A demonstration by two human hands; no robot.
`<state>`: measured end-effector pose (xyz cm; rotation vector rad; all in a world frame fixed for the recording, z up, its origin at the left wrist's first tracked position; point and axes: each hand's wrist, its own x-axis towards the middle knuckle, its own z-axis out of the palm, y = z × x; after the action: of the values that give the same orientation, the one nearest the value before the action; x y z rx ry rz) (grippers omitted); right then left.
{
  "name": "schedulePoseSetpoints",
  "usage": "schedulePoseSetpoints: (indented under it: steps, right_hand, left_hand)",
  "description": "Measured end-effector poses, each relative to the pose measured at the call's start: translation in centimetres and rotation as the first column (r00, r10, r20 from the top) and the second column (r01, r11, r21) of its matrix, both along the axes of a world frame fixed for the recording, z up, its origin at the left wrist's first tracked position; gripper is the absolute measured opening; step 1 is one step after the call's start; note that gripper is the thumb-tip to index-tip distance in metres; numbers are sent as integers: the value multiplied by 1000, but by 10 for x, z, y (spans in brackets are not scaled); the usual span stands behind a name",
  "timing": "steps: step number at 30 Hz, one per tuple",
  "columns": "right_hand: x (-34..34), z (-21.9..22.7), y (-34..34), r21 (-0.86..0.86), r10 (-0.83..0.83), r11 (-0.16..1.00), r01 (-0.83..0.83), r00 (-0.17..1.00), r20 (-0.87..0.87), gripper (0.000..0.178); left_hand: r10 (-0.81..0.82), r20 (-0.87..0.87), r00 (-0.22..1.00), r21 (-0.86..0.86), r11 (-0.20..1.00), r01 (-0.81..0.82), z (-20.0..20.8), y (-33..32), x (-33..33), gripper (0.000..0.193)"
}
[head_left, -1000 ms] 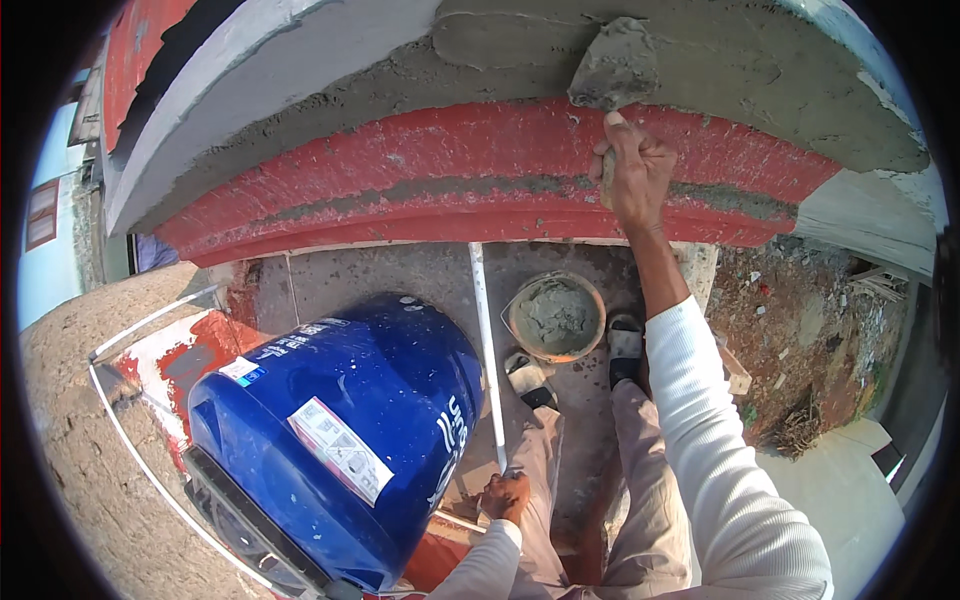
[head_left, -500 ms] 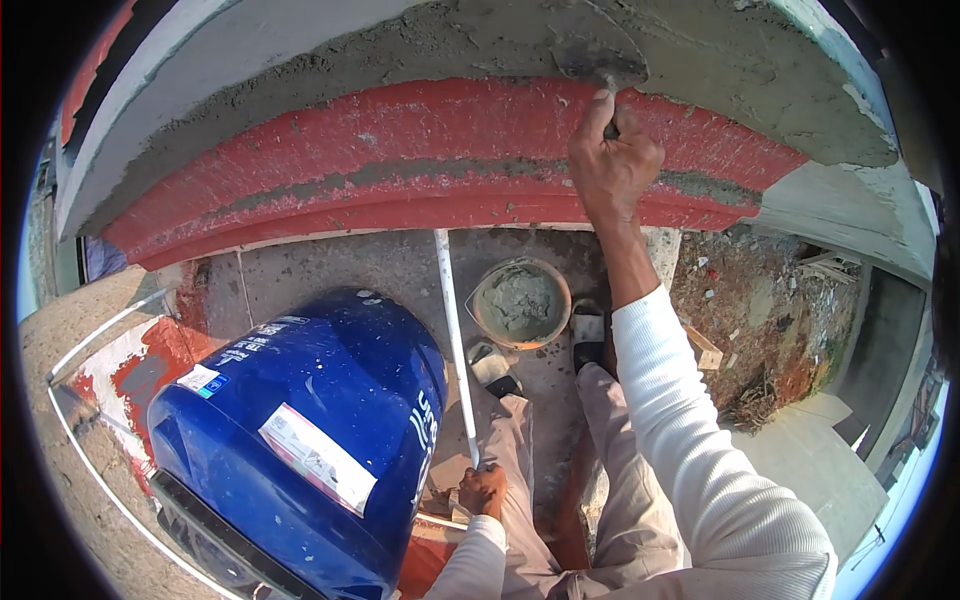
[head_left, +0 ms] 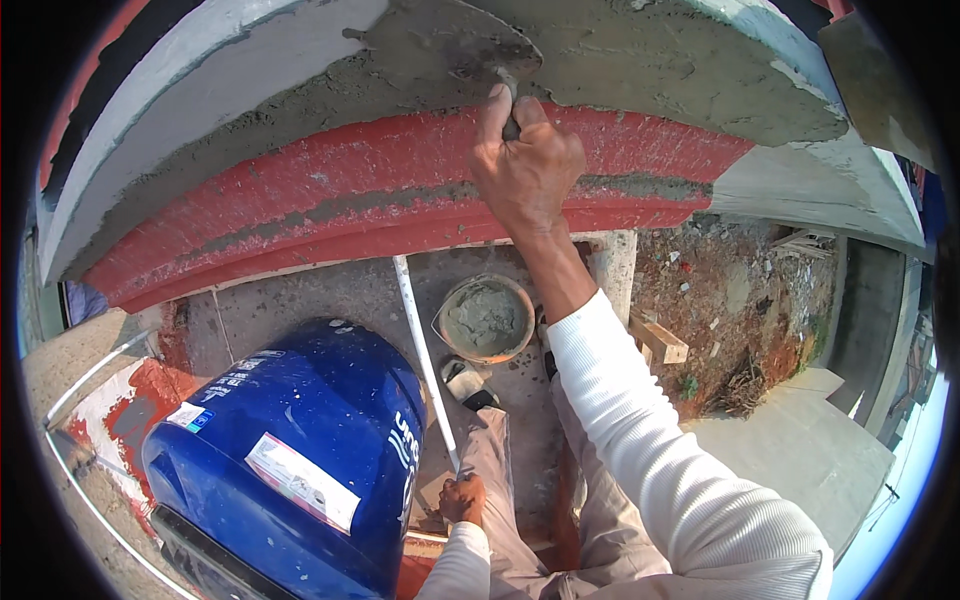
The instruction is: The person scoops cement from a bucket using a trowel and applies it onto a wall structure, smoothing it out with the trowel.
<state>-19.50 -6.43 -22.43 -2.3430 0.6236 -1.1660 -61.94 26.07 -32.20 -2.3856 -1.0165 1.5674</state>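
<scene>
My right hand (head_left: 528, 170) is closed round the handle of a trowel (head_left: 500, 45), its blade flat against wet grey mortar (head_left: 640, 75) on the wall. Just below that mortar runs a red-painted band (head_left: 350, 165) with a grey smear along it. Low in the view, my left hand (head_left: 463, 498) grips the near end of a white pole (head_left: 424, 350), which slants away toward the foot of the wall. Between my feet and the wall stands a round bucket (head_left: 531, 320) holding grey mortar (head_left: 485, 315).
A large blue tank (head_left: 330, 390) stands close on my left, beside a white metal frame (head_left: 85, 492). To the right are a wooden block (head_left: 660, 340), rubble-strewn soil (head_left: 740, 290) and a grey slab (head_left: 790, 445). A pale post (head_left: 614, 270) rises near my right forearm.
My right hand has swept the trowel leftward across the mortar. The whole view has shifted a little. My left hand keeps hold of the white pole.
</scene>
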Motion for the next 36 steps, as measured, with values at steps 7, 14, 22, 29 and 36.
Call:
schedulePoseSetpoints:
  steps: [7,14,22,29,36]
  right_hand:
    - [-50,-16,-69,461,-95,887,6,981,169,38]
    - [-29,-26,-44,156,8,988,-14,999,38,35]
    - [-96,-40,-186,458,-134,886,66,984,119,41]
    - [-154,-50,-268,778,-300,627,34,933,200,39]
    - [-231,-68,-153,855,433,517,38,851,-299,32]
  left_hand:
    - [-15,-22,1000,31,999,15,-4,-5,5,58]
    - [-119,-4,993,2,993,119,-10,-14,11,59]
    - [-209,17,978,-125,970,210,-36,5,-1,64]
    - [-290,67,955,-176,938,298,-27,-25,-2,62]
    - [-374,174,911,-98,914,394,-46,40,-55,56]
